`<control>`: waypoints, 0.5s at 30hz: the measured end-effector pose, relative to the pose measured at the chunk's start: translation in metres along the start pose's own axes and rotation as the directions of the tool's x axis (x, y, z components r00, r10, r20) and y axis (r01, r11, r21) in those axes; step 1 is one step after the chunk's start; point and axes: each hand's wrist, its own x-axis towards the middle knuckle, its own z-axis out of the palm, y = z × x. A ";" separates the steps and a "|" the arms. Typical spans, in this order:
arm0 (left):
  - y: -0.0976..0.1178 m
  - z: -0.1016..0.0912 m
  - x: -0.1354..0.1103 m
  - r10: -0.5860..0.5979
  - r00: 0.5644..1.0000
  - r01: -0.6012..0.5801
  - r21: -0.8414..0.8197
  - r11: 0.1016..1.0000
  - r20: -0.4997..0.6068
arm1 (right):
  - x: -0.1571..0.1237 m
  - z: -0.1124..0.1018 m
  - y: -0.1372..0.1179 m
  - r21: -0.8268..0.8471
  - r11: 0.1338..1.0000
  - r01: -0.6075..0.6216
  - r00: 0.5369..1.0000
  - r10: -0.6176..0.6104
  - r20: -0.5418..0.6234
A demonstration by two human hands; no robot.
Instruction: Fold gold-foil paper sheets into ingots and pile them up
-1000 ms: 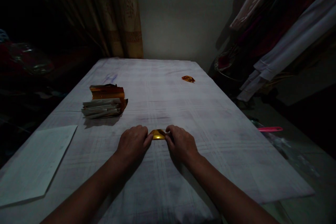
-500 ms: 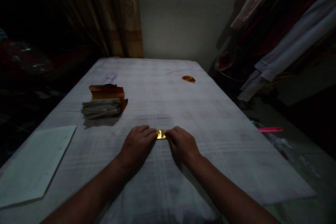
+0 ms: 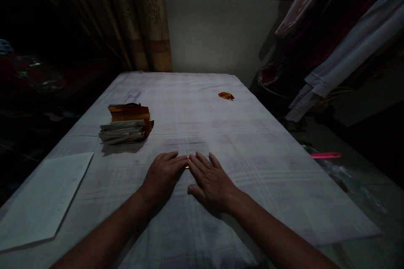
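Note:
A small strip of shiny gold foil paper lies on the table in front of me, and only a sliver of it shows between my hands. My left hand has its fingers together, pinching the strip's left end against the cloth. My right hand lies flat with fingers stretched and thumb apart, its fingertips over the rest of the strip. Beyond my left hand sits a stack of folded gold-and-grey foil sheets. A folded gold foil piece rests at the far right of the table.
A pale checked cloth covers the table. A white sheet of paper lies at its left edge. Hanging clothes are on the right, above a pink-handled object. A curtain hangs behind the far left corner.
My right hand has gone from pinching the strip's right end to lying flat over it, covering most of the gold. My left hand stays nearly in place.

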 end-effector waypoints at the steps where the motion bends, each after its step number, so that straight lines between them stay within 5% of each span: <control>1: -0.002 0.001 -0.001 -0.032 0.999 0.032 -0.026 0.999 -0.009 | 0.000 -0.001 0.000 0.013 1.000 -0.010 1.000 0.009 0.026; 9: -0.014 -0.002 -0.007 -0.110 0.994 0.109 -0.035 0.993 -0.008 | -0.011 -0.011 0.015 -0.014 0.996 -0.090 0.994 0.091 0.055; 15: 0.034 -0.033 -0.021 -0.051 0.999 0.046 -0.225 0.973 -0.016 | -0.011 -0.009 0.015 -0.011 0.995 -0.095 0.994 0.095 0.045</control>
